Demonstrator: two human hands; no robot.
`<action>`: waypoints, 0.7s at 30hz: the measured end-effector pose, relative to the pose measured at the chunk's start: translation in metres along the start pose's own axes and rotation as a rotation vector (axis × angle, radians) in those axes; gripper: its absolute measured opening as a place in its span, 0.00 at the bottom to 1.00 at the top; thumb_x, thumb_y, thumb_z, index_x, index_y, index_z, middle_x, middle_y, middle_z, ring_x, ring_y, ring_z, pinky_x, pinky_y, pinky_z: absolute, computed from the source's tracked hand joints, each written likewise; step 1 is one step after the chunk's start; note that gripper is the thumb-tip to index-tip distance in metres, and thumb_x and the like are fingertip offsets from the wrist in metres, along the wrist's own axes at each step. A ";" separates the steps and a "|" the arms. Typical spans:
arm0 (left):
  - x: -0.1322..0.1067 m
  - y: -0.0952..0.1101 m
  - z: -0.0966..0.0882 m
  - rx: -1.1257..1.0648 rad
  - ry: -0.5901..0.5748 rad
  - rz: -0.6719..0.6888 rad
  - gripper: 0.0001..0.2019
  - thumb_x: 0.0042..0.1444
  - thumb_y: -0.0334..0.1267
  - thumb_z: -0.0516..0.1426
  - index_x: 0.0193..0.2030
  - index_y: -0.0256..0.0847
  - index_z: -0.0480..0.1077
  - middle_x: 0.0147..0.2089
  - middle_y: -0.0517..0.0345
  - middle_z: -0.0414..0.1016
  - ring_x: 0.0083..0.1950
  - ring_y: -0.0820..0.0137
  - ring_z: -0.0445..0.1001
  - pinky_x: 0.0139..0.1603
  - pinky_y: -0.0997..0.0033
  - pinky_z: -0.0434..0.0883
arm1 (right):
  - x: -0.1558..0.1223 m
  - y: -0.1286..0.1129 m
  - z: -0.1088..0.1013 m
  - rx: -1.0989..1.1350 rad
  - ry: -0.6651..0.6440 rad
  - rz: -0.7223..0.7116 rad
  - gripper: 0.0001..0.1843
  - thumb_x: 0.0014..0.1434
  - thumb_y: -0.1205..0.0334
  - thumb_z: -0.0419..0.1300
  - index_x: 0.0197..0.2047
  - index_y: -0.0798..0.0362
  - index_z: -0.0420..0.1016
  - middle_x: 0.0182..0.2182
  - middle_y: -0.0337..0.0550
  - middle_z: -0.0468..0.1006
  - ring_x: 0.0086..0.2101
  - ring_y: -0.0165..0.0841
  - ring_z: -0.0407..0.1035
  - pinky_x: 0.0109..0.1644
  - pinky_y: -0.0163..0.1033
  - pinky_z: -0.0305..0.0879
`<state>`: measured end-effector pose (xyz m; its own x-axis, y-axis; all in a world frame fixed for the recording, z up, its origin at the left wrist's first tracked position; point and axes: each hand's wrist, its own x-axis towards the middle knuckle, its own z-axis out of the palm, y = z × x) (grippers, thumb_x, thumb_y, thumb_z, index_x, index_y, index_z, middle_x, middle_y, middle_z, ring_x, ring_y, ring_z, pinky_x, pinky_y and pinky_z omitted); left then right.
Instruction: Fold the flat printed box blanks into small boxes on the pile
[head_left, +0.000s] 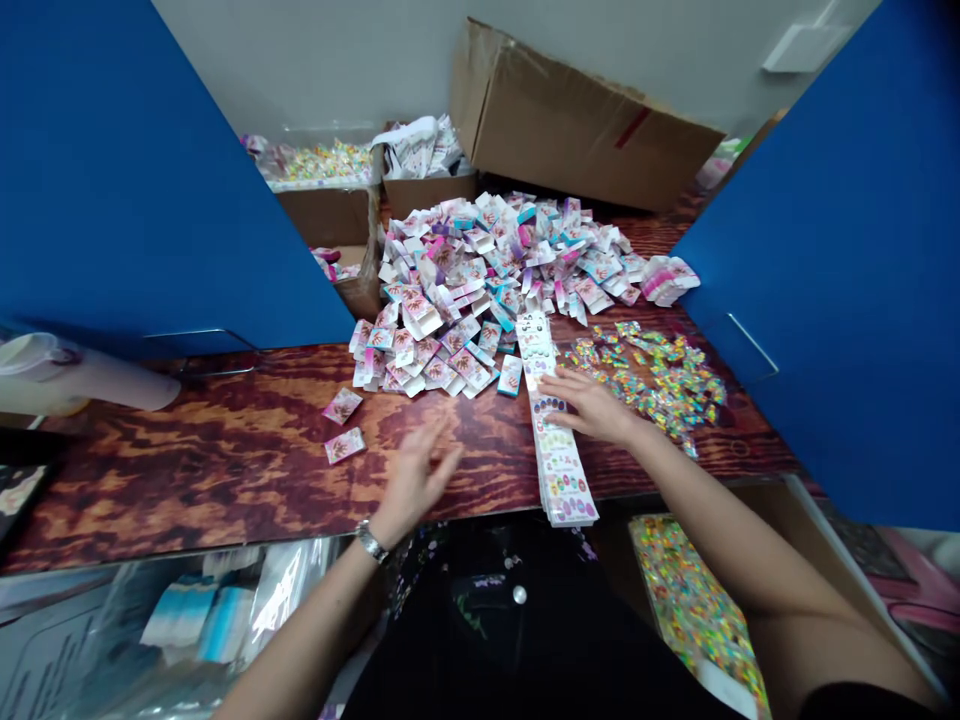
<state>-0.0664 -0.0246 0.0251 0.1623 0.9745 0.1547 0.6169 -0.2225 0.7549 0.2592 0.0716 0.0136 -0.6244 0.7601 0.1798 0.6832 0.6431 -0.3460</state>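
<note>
My left hand [418, 472], with a watch [370, 541] on its wrist, is over the wooden table, fingers spread and slightly blurred, nothing visible in them. Two small pink boxes [344, 446] lie to its left. My right hand [592, 405] rests with outstretched fingers on a stack of long white sticker strips [566, 475] printed with rows of small coloured designs. Just beyond both hands spreads a heap of small printed cardboard boxes [457, 290], many with flaps up. Right of the strips is a scatter of small colourful wrapped packets [667, 385].
Blue panels [135, 170] with metal handles flank the table. A large tilted carton [585, 130] and smaller filled boxes stand at the back. A pale cup [90, 375] lies at left. Below the table edge are a plastic bag [285, 590] and more colourful packets [697, 600].
</note>
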 end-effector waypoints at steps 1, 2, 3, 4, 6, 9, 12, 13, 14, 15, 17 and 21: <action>0.000 0.016 0.011 -0.213 -0.108 -0.063 0.22 0.59 0.49 0.56 0.55 0.39 0.69 0.50 0.45 0.75 0.51 0.59 0.74 0.54 0.53 0.71 | -0.001 -0.007 -0.002 -0.020 0.052 0.011 0.16 0.59 0.55 0.62 0.50 0.48 0.76 0.50 0.46 0.77 0.55 0.47 0.66 0.58 0.58 0.63; 0.001 0.032 0.021 -0.443 -0.269 -0.146 0.23 0.59 0.51 0.56 0.54 0.38 0.70 0.48 0.45 0.76 0.47 0.62 0.76 0.51 0.56 0.73 | -0.002 -0.017 -0.004 -0.029 0.108 0.023 0.11 0.61 0.57 0.60 0.46 0.48 0.77 0.45 0.45 0.80 0.51 0.45 0.70 0.55 0.56 0.66; 0.002 0.046 0.029 -0.671 -0.434 -0.241 0.23 0.59 0.53 0.55 0.51 0.36 0.71 0.46 0.45 0.77 0.45 0.63 0.77 0.49 0.59 0.73 | -0.003 -0.028 -0.008 -0.029 0.162 0.036 0.09 0.62 0.58 0.58 0.43 0.48 0.78 0.41 0.44 0.81 0.46 0.42 0.72 0.51 0.52 0.68; 0.005 0.058 0.037 -0.868 -0.570 -0.365 0.25 0.60 0.56 0.53 0.49 0.34 0.72 0.44 0.44 0.78 0.42 0.65 0.78 0.47 0.62 0.74 | -0.005 -0.042 -0.014 -0.011 0.194 0.032 0.09 0.64 0.60 0.56 0.43 0.49 0.78 0.38 0.44 0.81 0.42 0.39 0.73 0.48 0.48 0.69; 0.013 0.073 0.048 -1.197 -0.671 -0.585 0.29 0.60 0.60 0.50 0.48 0.33 0.72 0.44 0.42 0.78 0.40 0.65 0.78 0.41 0.65 0.75 | -0.010 -0.072 -0.026 0.054 0.216 -0.008 0.10 0.65 0.61 0.55 0.44 0.50 0.77 0.35 0.43 0.81 0.37 0.35 0.74 0.43 0.43 0.70; 0.029 0.076 0.056 -1.454 -0.411 -0.733 0.20 0.57 0.51 0.58 0.46 0.35 0.71 0.45 0.45 0.77 0.40 0.65 0.78 0.40 0.66 0.75 | -0.019 -0.115 -0.041 0.257 0.086 -0.181 0.09 0.65 0.63 0.55 0.44 0.52 0.76 0.35 0.44 0.80 0.36 0.32 0.74 0.41 0.38 0.70; 0.039 0.069 0.057 -1.443 -0.213 -0.721 0.14 0.50 0.38 0.64 0.43 0.35 0.71 0.42 0.48 0.79 0.36 0.66 0.78 0.40 0.66 0.75 | -0.023 -0.136 -0.048 0.452 -0.012 -0.237 0.09 0.65 0.64 0.55 0.45 0.52 0.76 0.35 0.42 0.80 0.36 0.30 0.74 0.42 0.35 0.70; 0.039 0.068 0.056 -1.408 -0.203 -0.688 0.14 0.50 0.38 0.64 0.42 0.35 0.71 0.39 0.50 0.79 0.34 0.66 0.78 0.38 0.67 0.74 | -0.022 -0.136 -0.048 0.481 0.026 -0.185 0.09 0.65 0.64 0.56 0.45 0.52 0.76 0.36 0.42 0.81 0.37 0.30 0.75 0.42 0.34 0.70; 0.037 0.066 0.056 -1.366 -0.205 -0.639 0.14 0.51 0.41 0.64 0.41 0.35 0.71 0.38 0.51 0.79 0.34 0.67 0.77 0.38 0.68 0.73 | -0.020 -0.133 -0.048 0.487 0.096 -0.096 0.09 0.64 0.64 0.56 0.45 0.51 0.76 0.36 0.41 0.81 0.37 0.30 0.75 0.42 0.34 0.70; 0.034 0.065 0.056 -1.319 -0.205 -0.576 0.14 0.54 0.45 0.62 0.40 0.36 0.72 0.37 0.52 0.78 0.34 0.67 0.77 0.39 0.68 0.73 | -0.017 -0.128 -0.047 0.472 0.182 0.016 0.09 0.64 0.64 0.57 0.45 0.51 0.76 0.37 0.41 0.81 0.37 0.30 0.75 0.41 0.34 0.70; 0.027 0.064 0.056 -1.214 -0.225 -0.438 0.17 0.57 0.51 0.58 0.41 0.36 0.73 0.39 0.52 0.78 0.38 0.67 0.76 0.43 0.69 0.71 | -0.008 -0.117 -0.043 0.413 0.334 0.220 0.08 0.63 0.62 0.58 0.44 0.50 0.76 0.36 0.40 0.81 0.35 0.31 0.76 0.40 0.35 0.71; 0.020 0.062 0.058 -1.060 -0.281 -0.317 0.15 0.56 0.47 0.60 0.43 0.37 0.73 0.40 0.55 0.76 0.40 0.69 0.72 0.43 0.72 0.68 | 0.003 -0.110 -0.031 0.259 0.501 0.243 0.09 0.63 0.63 0.58 0.45 0.51 0.75 0.38 0.42 0.80 0.37 0.33 0.75 0.43 0.38 0.72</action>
<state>0.0199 -0.0207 0.0376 0.3640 0.9126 -0.1864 -0.2782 0.2975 0.9133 0.1939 0.0058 0.0813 -0.1654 0.8737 0.4574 0.6300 0.4505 -0.6326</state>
